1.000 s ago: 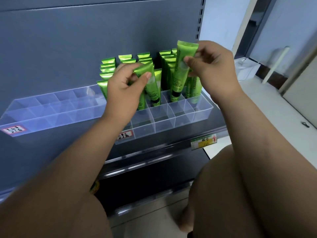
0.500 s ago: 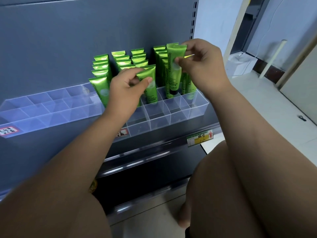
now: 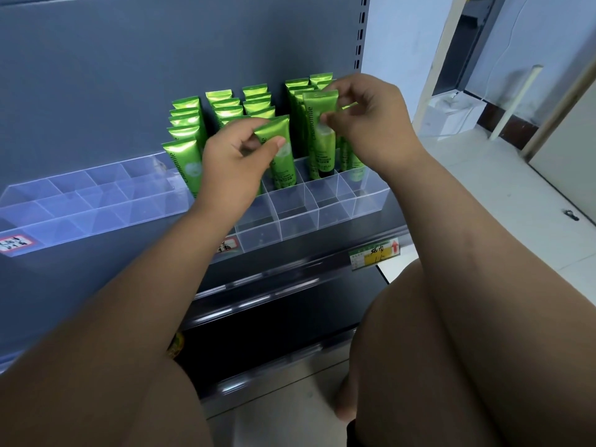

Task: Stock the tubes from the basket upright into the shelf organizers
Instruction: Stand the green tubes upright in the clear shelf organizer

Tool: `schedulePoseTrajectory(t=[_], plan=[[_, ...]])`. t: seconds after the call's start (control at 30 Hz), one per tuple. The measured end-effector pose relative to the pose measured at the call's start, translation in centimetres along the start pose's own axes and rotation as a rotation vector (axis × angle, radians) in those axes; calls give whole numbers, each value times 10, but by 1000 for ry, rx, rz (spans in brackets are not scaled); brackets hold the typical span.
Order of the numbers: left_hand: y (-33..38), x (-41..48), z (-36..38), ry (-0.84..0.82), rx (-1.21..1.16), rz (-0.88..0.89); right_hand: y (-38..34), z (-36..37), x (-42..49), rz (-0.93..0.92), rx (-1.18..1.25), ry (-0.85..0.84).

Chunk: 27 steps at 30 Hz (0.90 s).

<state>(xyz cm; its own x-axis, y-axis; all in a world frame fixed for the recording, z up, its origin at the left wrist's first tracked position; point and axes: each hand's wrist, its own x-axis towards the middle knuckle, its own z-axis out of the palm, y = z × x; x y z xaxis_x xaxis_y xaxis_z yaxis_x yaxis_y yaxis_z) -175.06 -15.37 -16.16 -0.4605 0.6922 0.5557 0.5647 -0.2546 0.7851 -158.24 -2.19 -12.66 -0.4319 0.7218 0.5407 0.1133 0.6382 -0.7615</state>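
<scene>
left grip [image 3: 232, 166] pinches one "Chamomile" tube [image 3: 285, 166], right grip [image 3: 371, 124] pinches second tube [image 3: 319, 150], both inside right organizer [image 3: 296, 227]; two organizers total.

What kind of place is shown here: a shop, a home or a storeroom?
Probably a shop, or a room set up like one. A grey metal display shelf carries a price label on its edge, and clear organizers hold rows of identical green tubes.
</scene>
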Motion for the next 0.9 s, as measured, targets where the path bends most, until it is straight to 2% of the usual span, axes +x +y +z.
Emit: schedulePoseTrajectory(t=[0.2,0.43,0.9], plan=[[-5,-3,1,-10,48,22,7,4,6,18,-151,-45],[-6,0,1,-20,103,38,10,4,4,-88,-439,-114],[-3,3,2,-71,192,123,5,10,5,-173,-660,-80]])
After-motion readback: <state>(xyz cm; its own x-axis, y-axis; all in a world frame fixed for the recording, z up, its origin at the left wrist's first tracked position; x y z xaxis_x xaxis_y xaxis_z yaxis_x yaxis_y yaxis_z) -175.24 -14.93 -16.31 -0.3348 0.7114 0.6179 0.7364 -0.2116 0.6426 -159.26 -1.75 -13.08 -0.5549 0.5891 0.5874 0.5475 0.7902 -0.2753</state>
